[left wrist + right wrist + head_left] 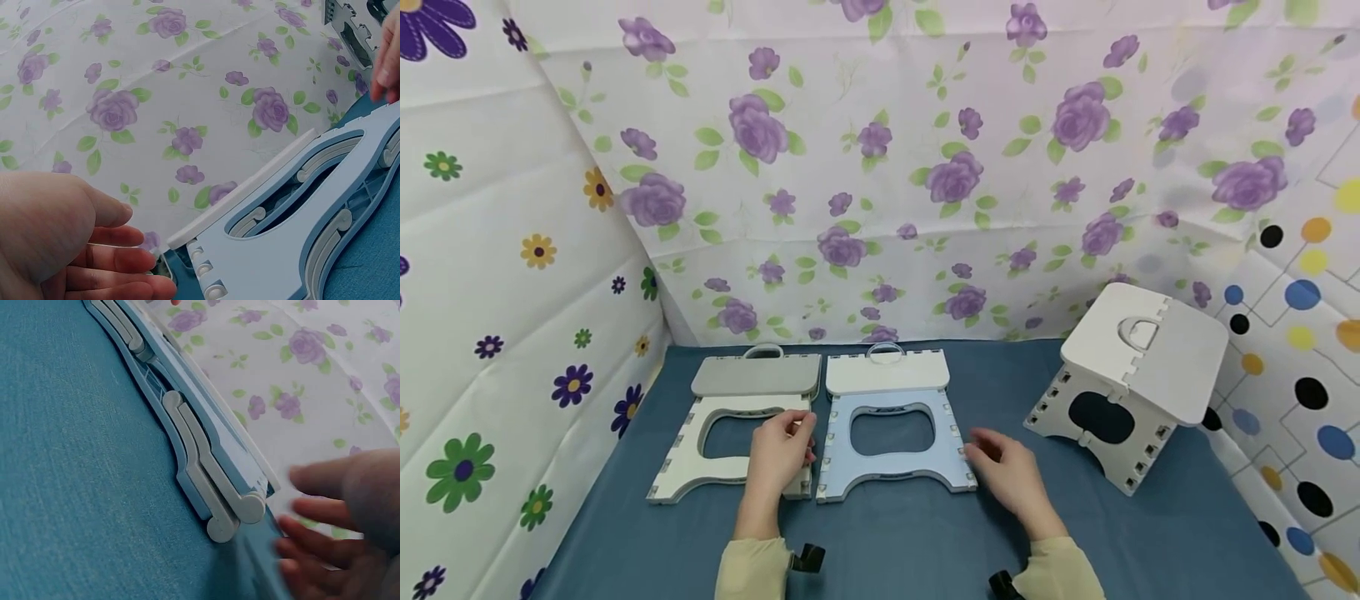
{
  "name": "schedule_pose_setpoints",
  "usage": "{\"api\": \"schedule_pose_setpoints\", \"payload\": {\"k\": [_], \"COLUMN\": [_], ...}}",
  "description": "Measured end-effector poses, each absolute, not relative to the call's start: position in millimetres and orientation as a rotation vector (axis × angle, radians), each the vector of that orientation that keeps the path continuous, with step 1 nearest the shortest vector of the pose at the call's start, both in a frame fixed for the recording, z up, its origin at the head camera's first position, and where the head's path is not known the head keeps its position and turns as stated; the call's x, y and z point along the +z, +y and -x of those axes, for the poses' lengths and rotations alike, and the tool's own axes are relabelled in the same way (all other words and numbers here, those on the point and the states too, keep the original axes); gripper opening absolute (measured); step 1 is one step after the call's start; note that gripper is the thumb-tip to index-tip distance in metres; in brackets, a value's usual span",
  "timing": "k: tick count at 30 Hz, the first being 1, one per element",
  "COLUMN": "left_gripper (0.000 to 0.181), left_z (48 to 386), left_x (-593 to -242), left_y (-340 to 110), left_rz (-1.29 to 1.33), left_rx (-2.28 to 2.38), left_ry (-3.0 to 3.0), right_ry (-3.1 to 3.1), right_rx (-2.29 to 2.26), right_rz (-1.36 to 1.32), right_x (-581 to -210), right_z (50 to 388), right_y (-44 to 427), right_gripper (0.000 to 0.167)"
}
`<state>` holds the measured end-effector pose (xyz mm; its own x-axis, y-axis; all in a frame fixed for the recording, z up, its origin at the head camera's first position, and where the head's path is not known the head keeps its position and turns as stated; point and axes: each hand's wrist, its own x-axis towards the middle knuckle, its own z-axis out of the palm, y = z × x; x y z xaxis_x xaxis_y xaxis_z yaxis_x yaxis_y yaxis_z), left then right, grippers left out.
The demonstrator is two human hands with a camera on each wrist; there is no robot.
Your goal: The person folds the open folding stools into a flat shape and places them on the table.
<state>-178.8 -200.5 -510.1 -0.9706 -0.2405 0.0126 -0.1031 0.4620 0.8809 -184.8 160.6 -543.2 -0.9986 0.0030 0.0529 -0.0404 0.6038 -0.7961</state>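
A blue folding stool point(883, 475) with a white top panel lies folded flat on the table, its wire-like handle toward the back. My left hand point(778, 450) hovers by its left side, over the right edge of a cream folding stool point(681, 458) with a grey top, also flat. Loosely bent fingers of that hand point(69, 244) stay apart from the blue stool point(262, 269) in the left wrist view. Off the right side of the blue stool is my right hand point(1007, 475). In the right wrist view its fingers point(319, 534) are spread and blurred, holding nothing.
An unfolded white folding stool point(1180, 367) stands upright at the right of the table, beyond my right hand. Blue cloth point(910, 550) covers the table. Behind it hangs a flowered curtain point(865, 100), with a dotted sheet point(1292, 375) on the right.
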Motion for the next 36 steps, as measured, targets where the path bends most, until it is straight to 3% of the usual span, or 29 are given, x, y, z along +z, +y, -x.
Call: {"api": "schedule_pose_setpoints", "payload": {"k": [10, 19, 22, 29, 36], "left_gripper": [0.030, 0.028, 0.028, 0.027, 0.027], "left_z": [181.3, 182.2, 182.8, 182.4, 180.3], "left_x": [-510.7, -513.3, -512.0, -511.3, -510.9], "left_y": [-196.1, -198.1, -199.5, -198.3, -197.7], "left_rz": [-0.293, -0.297, -0.294, -0.296, -0.286], "left_rx": [-1.517, -1.539, -1.538, -1.526, -1.523], "left_ry": [-2.564, -2.529, -2.523, -2.522, -2.520], "right_ry": [-1.911, -1.446, -1.410, -1.534, -1.665], "right_rx": [1.224, 1.122, 1.067, 1.075, 1.214], "right_rz": [0.114, 0.252, 0.354, 0.540, 0.621], "right_x": [-522.8, -478.9, -481.6, -510.3, -524.4], "right_z": [189.3, 169.7, 169.1, 179.5, 188.6], "right_y": [191.6, 210.7, 224.9, 263.8, 276.3], "right_gripper": [0.032, 0.019, 0.030, 0.087, 0.104]}}
